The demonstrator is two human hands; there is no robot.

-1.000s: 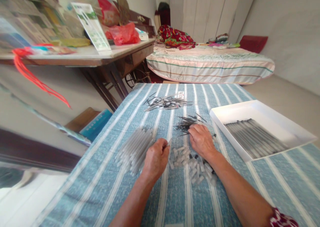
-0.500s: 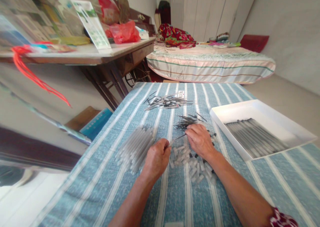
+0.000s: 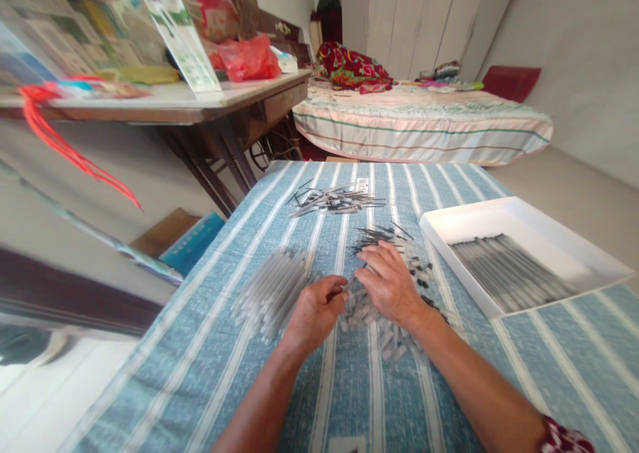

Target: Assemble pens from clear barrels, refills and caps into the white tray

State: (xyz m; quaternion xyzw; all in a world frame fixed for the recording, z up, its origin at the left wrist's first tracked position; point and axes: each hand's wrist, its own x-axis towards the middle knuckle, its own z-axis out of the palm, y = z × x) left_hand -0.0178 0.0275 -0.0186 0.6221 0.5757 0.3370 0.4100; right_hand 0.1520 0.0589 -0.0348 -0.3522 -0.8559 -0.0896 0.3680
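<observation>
My left hand (image 3: pixel 317 310) is closed in a pinch around a pen barrel, which its fingers mostly hide. My right hand (image 3: pixel 389 283) is close by on the right, fingers bent and thumb side towards the left hand, at the end of a thin dark pen refill that hardly shows now. Left of my hands lies a stack of translucent grey pen barrels (image 3: pixel 274 287). Beneath and in front of the right hand is a pile of small clear pen caps (image 3: pixel 394 340). Just beyond the right fingers are loose dark refills (image 3: pixel 374 237).
A white box (image 3: pixel 466 273) at the right holds a row of dark-filled pens (image 3: pixel 509 270). Farther back lies another heap of thin refills (image 3: pixel 339 200). A striped blue cloth (image 3: pixel 210 373) covers the table. A wooden desk (image 3: pixel 200 114) stands left, a bed (image 3: pixel 424 124) behind.
My right hand has moved left and closer to my left hand. The refill that showed between them is now almost out of sight. The piles and box have stayed put.
</observation>
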